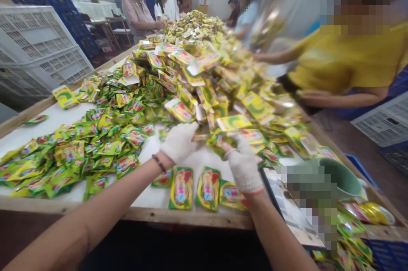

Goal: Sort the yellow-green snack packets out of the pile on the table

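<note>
My left hand (pixel 180 144), in a white knit glove, has its fingers closed at the edge of a small carton (pixel 200 137), seen mostly end-on and partly hidden. In my right hand (pixel 244 164), also gloved, a shiny green packet (pixel 219 141) is pinched between thumb and fingers, close to the carton. Yellow-and-green printed packets (pixel 181 188) lie flat in a row at the table's front edge, below both hands. Left of my left hand spreads a heap of green packets (pixel 105 135). Beyond the hands rises a large pile of yellow cartons (pixel 204 67), several with flaps open.
A wooden rim (pixel 204 219) edges the white table. At right lie a phone or tablet (pixel 293 211) and a green cup (pixel 346 177). White crates (pixel 41 46) stand at left. A co-worker in a yellow top (pixel 350 63) works at right; other people stand farther along.
</note>
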